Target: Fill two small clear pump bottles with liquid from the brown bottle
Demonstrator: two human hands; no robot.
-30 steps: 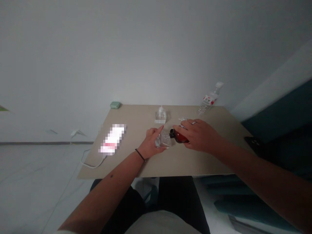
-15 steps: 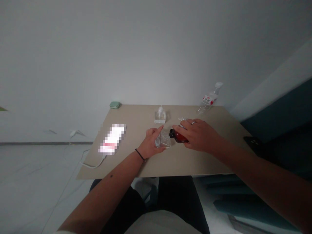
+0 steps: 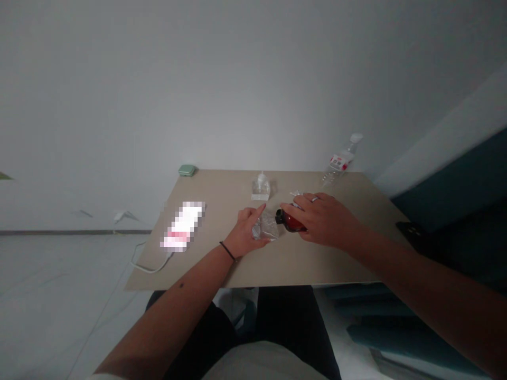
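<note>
My right hand (image 3: 325,218) is wrapped round a dark red bottle (image 3: 293,220), which lies tilted to the left with its black neck (image 3: 279,216) at the right side of a clear container (image 3: 269,226). That container rests on the table between the thumb and fingers of my left hand (image 3: 246,231), which grips its left side. Whether liquid runs from the bottle I cannot make out. Behind both hands stands a clear square bottle with a white pump top (image 3: 261,187). Some crumpled clear plastic (image 3: 296,193) shows just past my right fingers.
A lit, blurred-out phone (image 3: 184,226) with a white cable (image 3: 144,269) lies at the left. A small green case (image 3: 186,170) sits at the back left corner. A clear plastic bottle (image 3: 339,161) stands at the back right, near the wall. A dark phone (image 3: 412,230) is off to the right.
</note>
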